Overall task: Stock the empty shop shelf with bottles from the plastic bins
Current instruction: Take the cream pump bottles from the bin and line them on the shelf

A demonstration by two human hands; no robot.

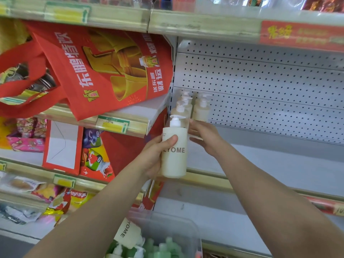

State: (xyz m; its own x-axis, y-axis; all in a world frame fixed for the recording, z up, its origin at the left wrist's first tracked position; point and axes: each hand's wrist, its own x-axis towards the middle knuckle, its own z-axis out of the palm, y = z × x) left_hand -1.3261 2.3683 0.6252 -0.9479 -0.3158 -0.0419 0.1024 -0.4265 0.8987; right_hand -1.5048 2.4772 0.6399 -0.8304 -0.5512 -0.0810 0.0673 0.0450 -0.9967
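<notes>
My left hand (155,155) grips a cream pump bottle (174,155) lettered "YOME", held upright at the front left corner of the grey shelf (270,164). My right hand (204,136) reaches just behind it with fingers curled around another bottle, mostly hidden by the held one. Several more cream pump bottles (201,108) stand in rows at the shelf's back left against the pegboard. Below, a clear plastic bin (186,233) holds a cream bottle (128,233) lying on green bottles (163,248).
A red shopping bag (104,71) hangs over the neighbouring shelf at left, with snack packs (59,200) below. The upper shelf edge (204,25) overhangs the bay. The grey shelf stretches rightwards from the bottles.
</notes>
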